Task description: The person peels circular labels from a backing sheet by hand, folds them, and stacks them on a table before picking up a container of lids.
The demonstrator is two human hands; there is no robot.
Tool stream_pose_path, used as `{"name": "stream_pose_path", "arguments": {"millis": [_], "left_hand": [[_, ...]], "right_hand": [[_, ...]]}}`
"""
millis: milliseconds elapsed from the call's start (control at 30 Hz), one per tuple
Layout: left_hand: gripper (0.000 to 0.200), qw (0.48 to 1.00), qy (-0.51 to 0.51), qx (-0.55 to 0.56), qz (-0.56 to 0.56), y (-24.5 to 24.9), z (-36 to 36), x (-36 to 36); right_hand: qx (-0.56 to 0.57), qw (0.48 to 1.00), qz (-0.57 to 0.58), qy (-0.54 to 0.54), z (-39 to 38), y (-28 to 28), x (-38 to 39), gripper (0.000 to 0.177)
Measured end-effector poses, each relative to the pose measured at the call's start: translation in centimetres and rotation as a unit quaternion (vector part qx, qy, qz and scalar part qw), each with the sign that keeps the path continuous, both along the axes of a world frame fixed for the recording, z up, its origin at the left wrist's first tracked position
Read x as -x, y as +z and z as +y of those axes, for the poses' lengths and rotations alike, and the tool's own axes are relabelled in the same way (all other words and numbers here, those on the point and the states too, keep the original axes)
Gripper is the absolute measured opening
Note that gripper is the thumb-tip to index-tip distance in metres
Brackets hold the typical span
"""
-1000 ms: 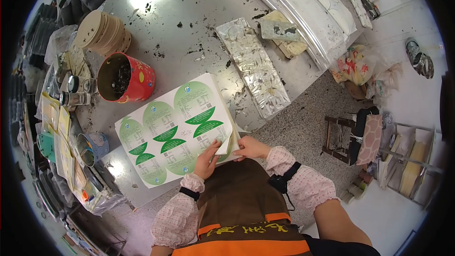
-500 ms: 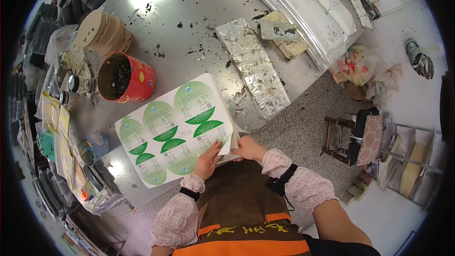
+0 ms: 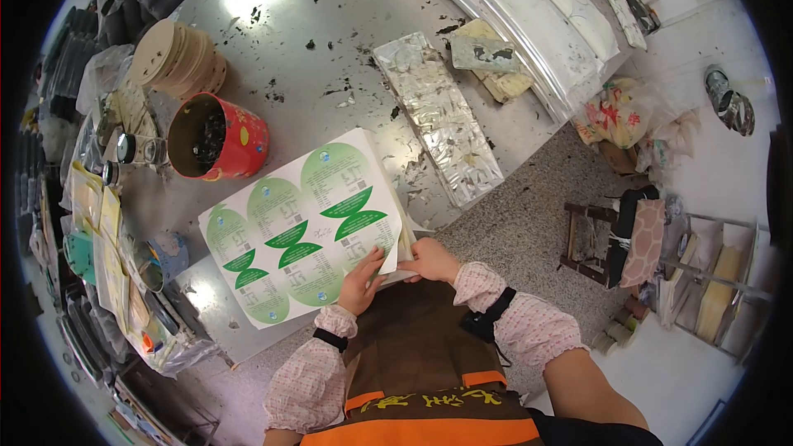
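A stack of printed label sheets (image 3: 285, 198) with green and white oval designs lies at the near edge of the metal table. Its lower right corner is curled up between my hands. My left hand (image 3: 360, 282) rests on the top sheet beside that corner, fingers stretched out and lying on the paper. On the right side, my right hand (image 3: 433, 261) has its thumb and fingers closed on the sheets' edge at the curled corner. How many sheets it pinches is hidden. Both forearms wear pink patterned sleeve covers.
On the metal table (image 3: 322, 8) with dark scraps stand a red bucket (image 3: 244, 142) and a stack of round discs (image 3: 157, 54). A foil-wrapped slab (image 3: 442, 120) lies right of the sheets, with silvery sheets (image 3: 529, 25) behind. A stool (image 3: 591, 244) stands on the floor at right.
The view has shifted very slightly. Both hands stay at the same corner of the sheets, with the curled corner almost unchanged.
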State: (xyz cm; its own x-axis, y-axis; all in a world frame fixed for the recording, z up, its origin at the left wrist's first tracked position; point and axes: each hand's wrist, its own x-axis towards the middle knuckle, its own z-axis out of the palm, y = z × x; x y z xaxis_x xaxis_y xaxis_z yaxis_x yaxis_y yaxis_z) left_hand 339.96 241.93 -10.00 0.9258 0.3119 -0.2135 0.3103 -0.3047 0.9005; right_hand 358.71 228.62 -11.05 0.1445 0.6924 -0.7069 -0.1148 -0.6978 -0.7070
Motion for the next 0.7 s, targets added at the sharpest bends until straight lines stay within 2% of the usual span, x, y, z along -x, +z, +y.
{"name": "stream_pose_path", "arguments": {"millis": [133, 233, 333, 433, 533, 633, 700], "left_hand": [[0.040, 1.000, -0.006, -0.018, -0.002, 0.5, 0.0, -0.3], [0.042, 0.999, -0.008, -0.033, -0.005, 0.0, 0.0, -0.1], [0.043, 1.000, 0.007, -0.023, 0.002, -0.1, 0.2, 0.0], [0.042, 1.000, 0.027, -0.009, 0.010, 0.0, 0.1, -0.1], [0.042, 0.999, 0.010, -0.032, -0.007, 0.1, -0.1, -0.1], [0.041, 0.998, -0.019, -0.060, -0.026, 0.3, 0.0, 0.0], [0.040, 0.998, -0.018, -0.060, -0.024, 0.1, -0.1, 0.0]], "right_hand": [[-0.026, 0.999, -0.022, -0.002, -0.1, -0.4, 0.3, 0.039], [-0.027, 0.999, 0.008, -0.021, 0.1, 0.7, 0.0, 0.038], [-0.085, 0.975, 0.180, -0.097, -0.8, 0.3, -0.4, 0.037], [-0.044, 0.981, 0.184, -0.045, -0.5, -0.3, -0.9, 0.032], [0.036, 0.999, 0.038, 0.000, 0.6, 0.8, -0.3, 0.028], [0.012, 1.000, 0.023, -0.016, 0.1, -1.4, 0.7, 0.025], [-0.009, 0.995, 0.088, -0.041, -0.2, -0.3, 0.1, 0.027]]}}
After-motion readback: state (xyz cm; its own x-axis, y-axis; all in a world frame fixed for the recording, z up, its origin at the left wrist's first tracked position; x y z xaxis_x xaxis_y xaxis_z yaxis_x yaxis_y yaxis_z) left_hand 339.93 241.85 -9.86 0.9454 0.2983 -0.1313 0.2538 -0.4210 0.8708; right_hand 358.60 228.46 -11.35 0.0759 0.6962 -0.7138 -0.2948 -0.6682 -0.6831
